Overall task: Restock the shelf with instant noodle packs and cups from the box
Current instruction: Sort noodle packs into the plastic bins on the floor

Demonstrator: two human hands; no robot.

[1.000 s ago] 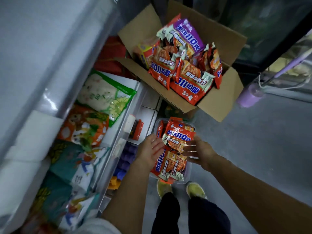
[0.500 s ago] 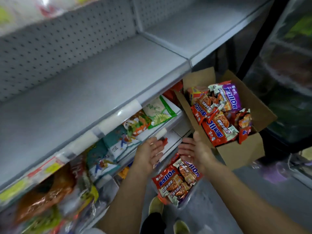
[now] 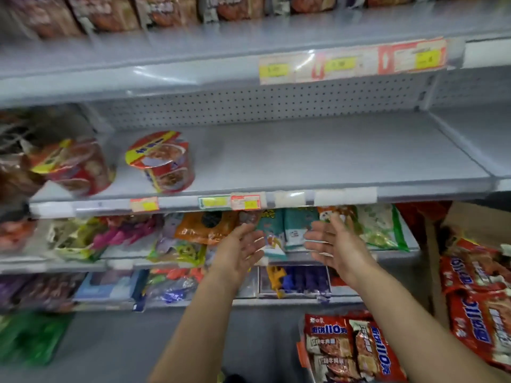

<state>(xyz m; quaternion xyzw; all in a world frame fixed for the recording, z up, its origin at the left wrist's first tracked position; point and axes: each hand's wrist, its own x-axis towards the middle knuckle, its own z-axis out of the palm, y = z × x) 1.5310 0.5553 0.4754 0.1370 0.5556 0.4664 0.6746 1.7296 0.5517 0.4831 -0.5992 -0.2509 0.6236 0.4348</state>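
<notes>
In the head view, both arms are seen stretched forward and up from the near edge, bare to the elbow. The left hand (image 3: pixel 240 248) is held open, palm turned to the right, fingers spread and slightly curled, nothing gripped. The right hand (image 3: pixel 336 244) is held open likewise, palm turned to the left, thumb raised, nothing gripped. The two palms face each other with a gap between them, in front of the snack bags (image 3: pixel 279 230) on the lower shelf, just below the front edge of the middle shelf (image 3: pixel 318 158).

Two noodle cups (image 3: pixel 161 161) are seen at the left of the middle shelf, apart from each other; the left one is blurred. The rest of that shelf is bare grey metal. Price tags (image 3: pixel 244 201) are fixed along its front rail.

Noodle packs (image 3: pixel 351 349) are seen in a clear bin at the near right, on the floor, below the right forearm. More packs (image 3: pixel 481 294) lie in the cardboard box (image 3: pixel 478 219) at the far right edge. On the top shelf, blurred bags (image 3: pixel 110 12) are lined up.
</notes>
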